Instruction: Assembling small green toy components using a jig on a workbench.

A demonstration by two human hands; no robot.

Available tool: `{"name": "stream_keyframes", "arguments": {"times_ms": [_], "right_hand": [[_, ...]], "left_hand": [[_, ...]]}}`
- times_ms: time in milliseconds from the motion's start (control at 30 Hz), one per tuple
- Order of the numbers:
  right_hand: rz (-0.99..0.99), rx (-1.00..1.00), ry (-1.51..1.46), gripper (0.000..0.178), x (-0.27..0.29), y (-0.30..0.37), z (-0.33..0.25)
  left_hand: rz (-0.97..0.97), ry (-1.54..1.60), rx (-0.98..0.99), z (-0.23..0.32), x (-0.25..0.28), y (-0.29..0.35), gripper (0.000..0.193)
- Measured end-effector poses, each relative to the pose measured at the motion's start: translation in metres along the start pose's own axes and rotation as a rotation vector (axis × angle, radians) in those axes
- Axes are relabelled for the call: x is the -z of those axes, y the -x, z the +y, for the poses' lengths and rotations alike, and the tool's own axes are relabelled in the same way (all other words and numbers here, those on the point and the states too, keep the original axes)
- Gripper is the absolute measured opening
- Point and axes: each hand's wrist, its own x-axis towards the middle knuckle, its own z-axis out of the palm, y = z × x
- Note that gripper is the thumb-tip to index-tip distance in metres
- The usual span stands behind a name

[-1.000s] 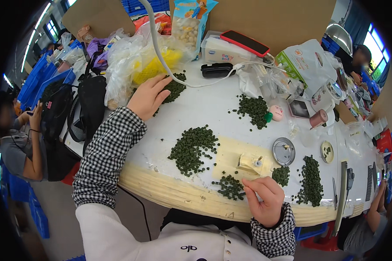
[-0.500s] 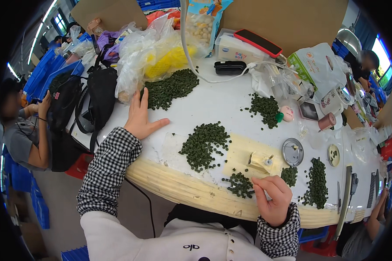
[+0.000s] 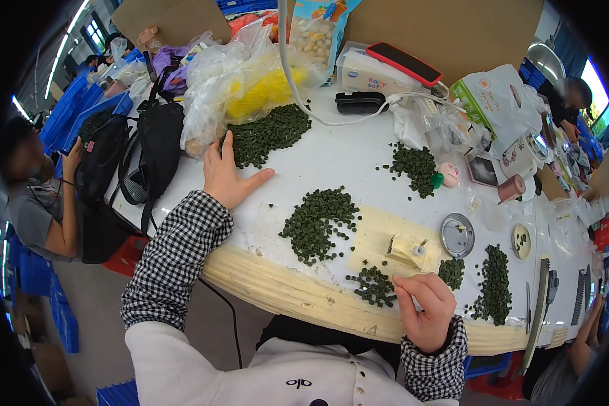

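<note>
I can pass over the white tabletop (image 3: 345,154) between the left hand (image 3: 229,178) and the green pile (image 3: 413,168) by the pink ball (image 3: 448,174); a white cable (image 3: 283,54) hangs across the far side, and a cream block (image 3: 403,252) stands beyond the right hand (image 3: 426,308).

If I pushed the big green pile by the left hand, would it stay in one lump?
Probably not: the pile is made of many loose little pieces, so it would likely spread. Each piece looks tiny, so it should feel light. They may slide easily, since the white tabletop looks smooth.
</note>
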Motion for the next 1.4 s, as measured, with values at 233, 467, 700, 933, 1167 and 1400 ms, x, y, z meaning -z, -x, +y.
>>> {"name": "stream_keyframes", "arguments": {"times_ms": [233, 467, 700, 933, 1167, 1400], "right_hand": [[0.000, 0.002, 0.003, 0.020, 0.000, 0.001, 0.000], [-0.008, 0.017, -0.007, 0.021, 0.000, 0.001, 0.003], [-0.011, 0.025, -0.013, 0.021, 0.000, 0.000, 0.003], [-0.020, 0.034, -0.015, 0.022, 0.001, 0.000, 0.005], [-0.032, 0.037, -0.017, 0.023, 0.002, 0.000, 0.005], [-0.031, 0.035, -0.016, 0.023, 0.001, 0.001, 0.005]], "left_hand": [[-0.050, 0.054, -0.030, -0.002, 0.002, -0.010, 0.116], [-0.071, 0.075, -0.056, -0.002, 0.002, -0.016, 0.113], [-0.006, -0.053, 0.022, -0.004, -0.012, -0.040, 0.121], [-0.046, -0.010, 0.041, 0.000, -0.014, -0.054, 0.127], [0.000, -0.122, 0.068, 0.001, -0.019, -0.058, 0.119], [-0.035, 0.060, 0.021, 0.004, -0.010, -0.059, 0.100]]}}
